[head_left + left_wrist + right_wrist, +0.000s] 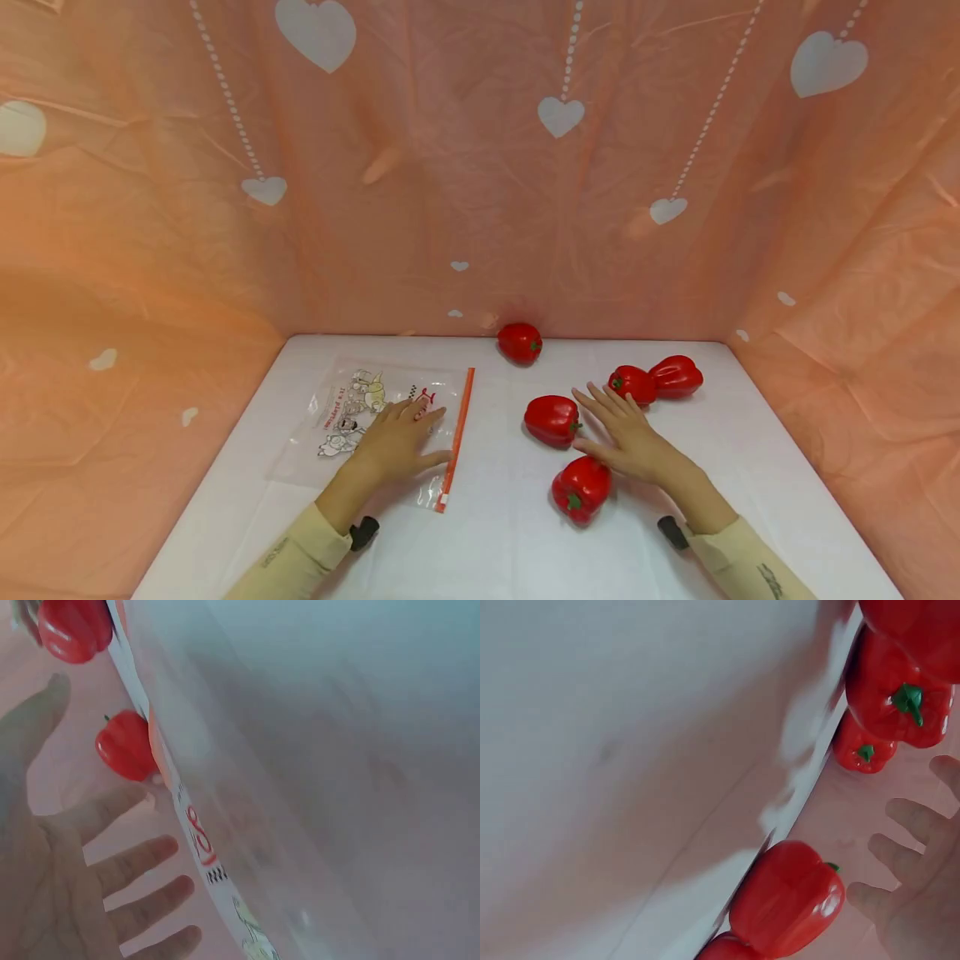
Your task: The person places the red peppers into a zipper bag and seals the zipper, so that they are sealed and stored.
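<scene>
In the head view, a clear zip bag (303, 446) with an orange slider edge and printed cartoon animals lies flat at the left. My left hand (393, 442) is over it with fingers spread, gripping nothing. My right hand (633, 442), fingers extended, is among several red bell peppers. One bell pepper (551, 419) is just left of its fingers; another bell pepper (582, 490) sits below the thumb. Beyond the fingertips, a bell pepper (632, 384) lies against a second bell pepper (677, 377). The right wrist view shows the fingers apart from a bell pepper (787, 896).
A further red bell pepper (520, 342) sits at the table's back edge, right of the bag. The white table (495, 550) is enclosed at the back and sides by an orange curtain (480, 208) with white hearts.
</scene>
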Available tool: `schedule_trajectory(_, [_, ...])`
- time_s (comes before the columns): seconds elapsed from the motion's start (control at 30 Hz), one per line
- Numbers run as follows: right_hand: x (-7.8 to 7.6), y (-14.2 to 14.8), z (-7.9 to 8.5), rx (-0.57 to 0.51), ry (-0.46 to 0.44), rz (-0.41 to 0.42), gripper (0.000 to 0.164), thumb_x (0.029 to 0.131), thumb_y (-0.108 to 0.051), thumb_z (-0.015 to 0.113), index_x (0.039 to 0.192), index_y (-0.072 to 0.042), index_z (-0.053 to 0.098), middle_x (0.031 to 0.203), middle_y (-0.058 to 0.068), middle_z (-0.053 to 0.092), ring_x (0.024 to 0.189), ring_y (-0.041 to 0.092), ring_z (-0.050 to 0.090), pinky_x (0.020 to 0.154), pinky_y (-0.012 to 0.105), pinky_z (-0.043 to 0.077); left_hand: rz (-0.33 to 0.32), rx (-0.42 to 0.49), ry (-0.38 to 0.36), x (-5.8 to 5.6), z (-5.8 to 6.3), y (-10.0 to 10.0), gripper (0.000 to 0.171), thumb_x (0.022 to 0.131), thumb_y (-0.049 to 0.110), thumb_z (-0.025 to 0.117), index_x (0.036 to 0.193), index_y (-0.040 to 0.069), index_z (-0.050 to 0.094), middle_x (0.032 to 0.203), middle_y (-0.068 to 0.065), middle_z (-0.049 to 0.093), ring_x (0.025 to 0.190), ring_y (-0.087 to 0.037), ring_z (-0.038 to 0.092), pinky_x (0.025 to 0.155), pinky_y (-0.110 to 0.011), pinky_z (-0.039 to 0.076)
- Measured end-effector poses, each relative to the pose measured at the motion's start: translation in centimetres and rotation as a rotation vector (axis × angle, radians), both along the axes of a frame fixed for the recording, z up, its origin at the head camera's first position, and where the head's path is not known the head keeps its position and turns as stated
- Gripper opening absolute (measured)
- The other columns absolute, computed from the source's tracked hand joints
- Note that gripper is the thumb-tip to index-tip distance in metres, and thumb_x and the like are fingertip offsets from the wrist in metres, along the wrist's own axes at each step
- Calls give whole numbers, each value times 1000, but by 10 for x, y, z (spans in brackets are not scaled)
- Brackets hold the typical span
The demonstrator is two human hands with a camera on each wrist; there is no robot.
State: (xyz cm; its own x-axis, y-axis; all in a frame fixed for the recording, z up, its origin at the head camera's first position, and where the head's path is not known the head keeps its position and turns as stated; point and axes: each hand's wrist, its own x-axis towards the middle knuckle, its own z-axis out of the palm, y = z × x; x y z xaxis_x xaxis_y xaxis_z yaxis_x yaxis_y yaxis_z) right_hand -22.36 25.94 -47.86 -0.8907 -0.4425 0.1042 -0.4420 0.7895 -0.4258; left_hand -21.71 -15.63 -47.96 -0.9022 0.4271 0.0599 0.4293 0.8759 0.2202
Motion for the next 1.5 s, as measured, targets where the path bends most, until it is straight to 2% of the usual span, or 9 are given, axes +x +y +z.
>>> schedule_trajectory(0.1, [-2, -4, 0, 4, 3, 12, 86, 98, -57, 69, 168, -17, 37, 173, 19, 33, 159, 50, 23, 125, 73, 9, -3, -23, -2, 1, -1, 6, 77, 95, 61, 71, 155, 13, 58, 159, -22, 50, 147, -48, 44, 122, -65, 32])
schedule_trajectory(0.33, [-4, -12, 3, -9, -23, 12, 85, 98, -58, 69, 167, -17, 38, 171, 20, 36, 158, 49, 26, 126, 69, 15, 27, -53, -63, 7, 0, 17, 78, 98, 61, 68, 160, 17, 51, 164, -19, 46, 152, -47, 39, 123, -63, 32])
schedule_trajectory(0.57, [-6, -17, 2, -31, -56, 9, 87, 97, -61, 69, 167, -19, 38, 167, 20, 43, 154, 46, 36, 117, 72, 35, 57, -40, -99, 10, -3, 27, 80, 96, 58, 74, 160, 16, 50, 164, -20, 46, 151, -47, 40, 119, -66, 35])
schedule_trajectory(0.67, [-7, -19, 2, -43, -61, 17, 88, 97, -61, 70, 167, -19, 38, 165, 18, 46, 152, 44, 41, 114, 71, 40, 62, -49, -103, 10, -4, 29, 82, 95, 58, 75, 161, 17, 49, 164, -20, 46, 151, -47, 40, 120, -66, 35])
schedule_trajectory(0.93, [-11, -21, 2, -53, -80, 21, 90, 95, -55, 76, 166, -14, 39, 159, 15, 53, 146, 40, 50, 113, 64, 46, 41, -76, -90, 8, -6, 33, 82, 95, 56, 76, 160, 15, 50, 161, -20, 49, 146, -48, 46, 117, -65, 39])
schedule_trajectory(1.1, [-10, -21, 3, -53, -123, -8, 91, 95, -54, 77, 166, -12, 39, 159, 18, 52, 146, 43, 49, 112, 66, 45, 39, -87, -89, 7, -7, 33, 78, 96, 53, 75, 159, 14, 52, 159, -20, 51, 142, -48, 49, 114, -65, 42])
schedule_trajectory(1.37, [-10, -21, 6, -59, -150, -76, 85, 94, -50, 80, 159, -8, 45, 152, 20, 57, 139, 44, 56, 109, 65, 49, 44, -62, -62, 8, -5, 33, 64, 97, 41, 74, 150, 8, 58, 152, -19, 57, 137, -46, 54, 108, -64, 47])
schedule_trajectory(1.5, [-10, -22, 6, -68, -162, -99, 77, 92, -44, 83, 151, -5, 52, 143, 18, 64, 133, 41, 61, 105, 60, 53, 55, -25, -21, 9, -4, 34, 46, 96, 34, 74, 130, 4, 65, 131, -16, 65, 123, -41, 62, 95, -59, 55])
